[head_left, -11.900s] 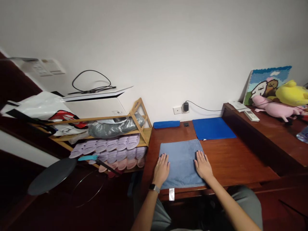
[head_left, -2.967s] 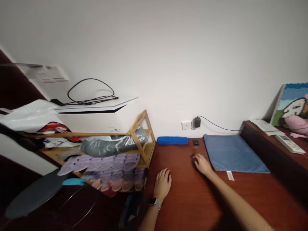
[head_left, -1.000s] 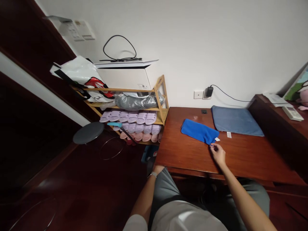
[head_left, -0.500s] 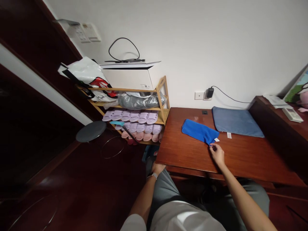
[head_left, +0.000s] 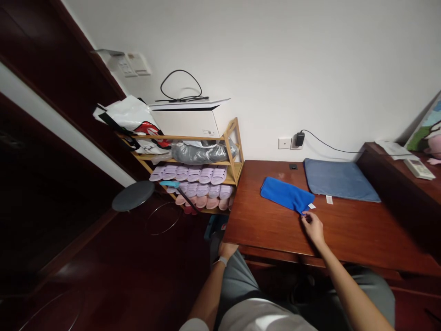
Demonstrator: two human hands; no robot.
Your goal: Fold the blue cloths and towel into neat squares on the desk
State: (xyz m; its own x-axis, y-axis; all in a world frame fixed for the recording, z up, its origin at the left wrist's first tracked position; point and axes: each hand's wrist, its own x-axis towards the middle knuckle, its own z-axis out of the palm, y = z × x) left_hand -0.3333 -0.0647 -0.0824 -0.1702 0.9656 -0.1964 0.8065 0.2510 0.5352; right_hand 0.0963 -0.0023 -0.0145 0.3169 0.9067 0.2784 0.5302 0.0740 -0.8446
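A folded blue cloth (head_left: pixel 284 192) with a small white tag lies on the brown wooden desk (head_left: pixel 262 225). My right hand (head_left: pixel 313 226) pinches the cloth's near right corner, which is bunched up there. My left hand (head_left: pixel 228 250) is at the desk's front left corner, beside my leg, with a band on the wrist. The desk edge hides its fingers. Behind the cloth to the right, a flat grey-blue cushion cover (head_left: pixel 339 179) with a white label lies on the desk.
Left of the desk stands a wooden rack (head_left: pixel 237 168) with rows of slippers (head_left: pixel 206 174), a white box (head_left: pixel 186 123) and a plastic bag (head_left: pixel 131 115). A round stool (head_left: pixel 133 195) is farther left. A black charger (head_left: pixel 299 139) is plugged into the wall.
The view has tilted up slightly, so everything sits a little lower in the picture. My right hand keeps its pinch on the cloth corner; the cloth looks nearly the same.
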